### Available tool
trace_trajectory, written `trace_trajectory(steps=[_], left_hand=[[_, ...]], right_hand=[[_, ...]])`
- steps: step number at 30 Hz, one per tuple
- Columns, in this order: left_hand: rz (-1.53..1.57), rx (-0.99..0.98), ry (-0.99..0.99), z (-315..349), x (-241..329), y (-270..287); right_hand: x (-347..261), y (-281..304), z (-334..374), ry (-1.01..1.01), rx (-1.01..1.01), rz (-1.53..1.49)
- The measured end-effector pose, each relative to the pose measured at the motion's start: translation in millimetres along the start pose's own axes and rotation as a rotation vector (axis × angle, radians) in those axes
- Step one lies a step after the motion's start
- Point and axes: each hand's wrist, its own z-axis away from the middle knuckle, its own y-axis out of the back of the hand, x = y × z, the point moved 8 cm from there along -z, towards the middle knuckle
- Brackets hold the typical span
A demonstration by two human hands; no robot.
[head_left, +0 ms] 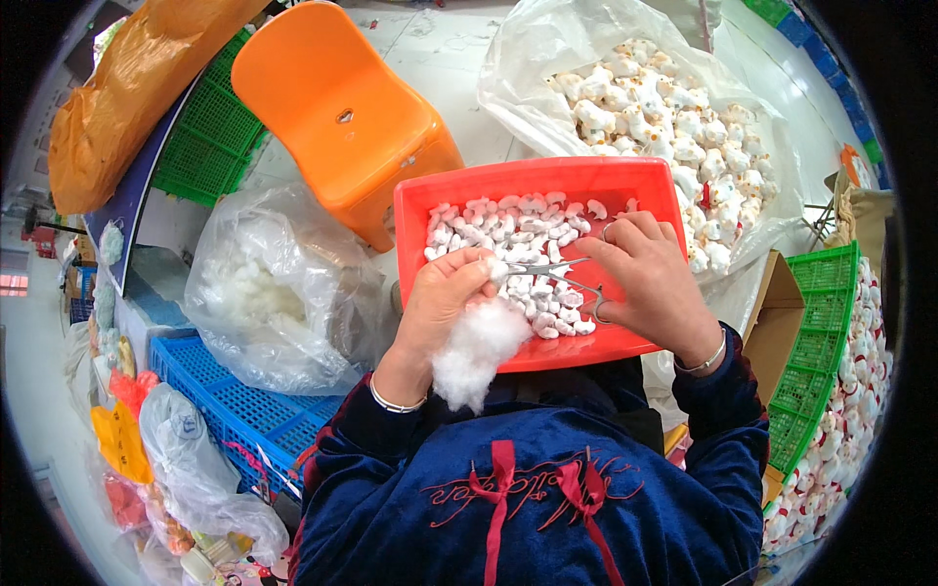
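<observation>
My left hand [442, 298] is closed, pinching a small white piece [496, 269] between thumb and fingertips. A loose wad of white fluffy stuffing [479, 352] hangs below its palm. In my right hand [645, 273] are metal forceps [552, 271] with finger rings, scissor-like in shape. Their thin tip points left and meets the white piece; whether it sits inside cannot be made out. Both hands are over a red plastic tray [532, 168] tilted against my lap. Many small white stuffed pieces [479, 227] lie in it, mostly on its left and middle.
Past the tray, a large clear bag [518, 78] holds many white stuffed shapes. An orange plastic stool [337, 107] stands at far left, near a clear bag of stuffing [264, 293]. A blue crate [234, 391] is at left; a green crate [811, 342] and cardboard box [777, 308] are at right.
</observation>
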Motion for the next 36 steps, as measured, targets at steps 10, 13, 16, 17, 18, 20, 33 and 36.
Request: trace_trajectory(steps=[10, 13, 16, 17, 18, 20, 33, 36], left_hand=[[-0.074, 0.021, -0.028, 3, 3, -4], [-0.156, 0.006, -0.126, 1, 9, -4], [-0.238, -0.029, -0.223, 3, 12, -9], [-0.261, -0.04, -0.251, 4, 12, -11], [-0.305, -0.034, -0.257, 4, 14, -10], [-0.391, -0.019, -0.268, 5, 18, -10], [-0.059, 0.055, 0.012, 3, 1, 3], [-0.058, 0.057, 0.009, 2, 1, 3]], right_hand=[[0, 4, 4, 0.06, 0.026, 0.033], [3, -3, 7, 0.028, -0.1, 0.014], [-5, -7, 7, 0.019, -0.185, 0.023], [-7, -8, 6, 0.015, -0.204, 0.033], [-9, -9, 7, 0.018, -0.192, 0.035], [-11, -11, 7, 0.026, -0.168, 0.038], [0, -6, 1, -0.013, 0.014, -0.022], [1, -5, 4, 0.0, 0.015, 0.017]])
